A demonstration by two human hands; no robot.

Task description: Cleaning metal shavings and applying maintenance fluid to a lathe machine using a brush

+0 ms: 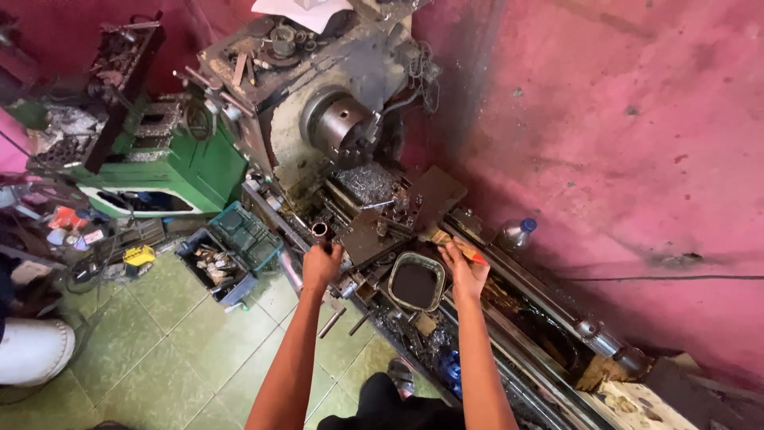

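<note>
My left hand [321,263] is closed around a short dark metal tube [319,232], held upright beside the carriage of an old oily lathe [366,199]. My right hand [464,269] grips a small brush with a red-and-wood handle [460,247], its bristle end resting near the carriage. Between the two hands sits a rectangular tin of black oil [415,283] on the lathe bed. The lathe's chuck [341,125] stands empty farther up.
A plastic bottle with a blue cap [517,232] stands against the pink wall. Green and dark crates of metal parts [227,247] lie on the green tiled floor at left, by a green machine [167,159]. A person's white-clad leg [32,350] is at far left.
</note>
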